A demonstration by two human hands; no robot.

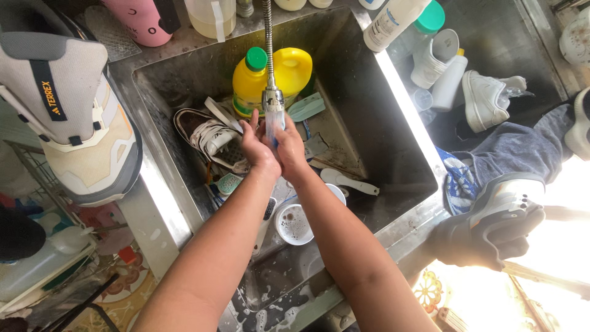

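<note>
Under the flexible metal spray faucet [273,98], over the steel sink [393,154], the left hand [257,147] and right hand [289,146] press together, fingers loosely curled, holding nothing. Behind them stands a yellow green-capped plastic jug [270,77]; a white round cup [294,224] sits below.

Steel sink [393,132] seen from above; basin floor wet, suds noted along the near wall. Lying in the basin: a yellow jug [270,77] with green cap against the far wall, a dark sneaker [206,135] on its side at the left, a white cup [294,224] near the front, a white scoop [347,180] just beside it. A grey-and-tan boot [74,110] is rested on the left rim. A black-soled shoe [491,230] is set at the right corner.
</note>
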